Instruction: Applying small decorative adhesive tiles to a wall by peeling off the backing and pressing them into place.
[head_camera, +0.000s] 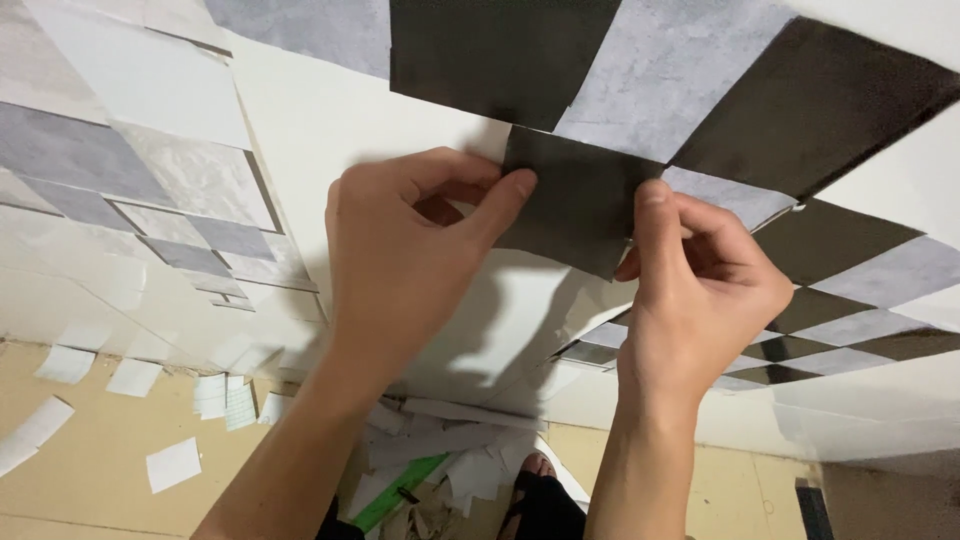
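Both hands pinch one dark square tile (575, 205) against the white wall (330, 120) — the left hand (400, 260) nips its upper left corner, the right hand (700, 290) its right edge — just below the checkered grey-and-dark tiles (650, 70) already stuck there.

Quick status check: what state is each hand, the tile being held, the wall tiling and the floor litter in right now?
Left hand: grip pinching the dark tile's left edge.
Right hand: grip pinching its right edge.
Dark square tile: held against the white wall, lower part hanging loose.
Checkered tiles: stuck on the wall, grey and dark alternating.
Paper scraps: scattered on the floor.
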